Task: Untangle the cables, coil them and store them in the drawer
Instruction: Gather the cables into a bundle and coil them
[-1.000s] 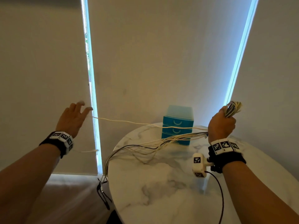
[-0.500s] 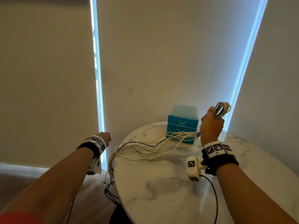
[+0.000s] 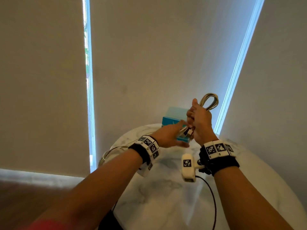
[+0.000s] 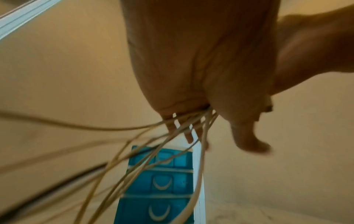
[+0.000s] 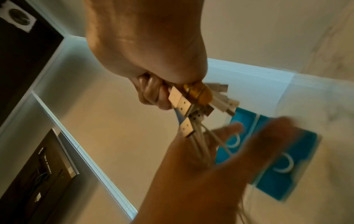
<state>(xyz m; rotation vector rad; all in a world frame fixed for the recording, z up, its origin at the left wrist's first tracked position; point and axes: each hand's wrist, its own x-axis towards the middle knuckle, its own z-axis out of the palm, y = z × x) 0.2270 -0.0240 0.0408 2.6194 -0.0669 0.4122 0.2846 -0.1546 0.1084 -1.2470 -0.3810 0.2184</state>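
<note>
Head view: the right hand (image 3: 200,120) fists the cables (image 3: 209,101), a loop jutting at one o'clock; the left hand (image 3: 167,136) reaches beneath. Left wrist: strands (image 4: 134,151) leave its curled fingers (image 4: 247,141) toward seven o'clock, across the drawer unit (image 4: 162,183). Right wrist: plugs (image 5: 184,106) protrude at five o'clock.

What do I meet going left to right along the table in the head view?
Loose cable loops → left hand → right hand → cable bundle loop.
</note>
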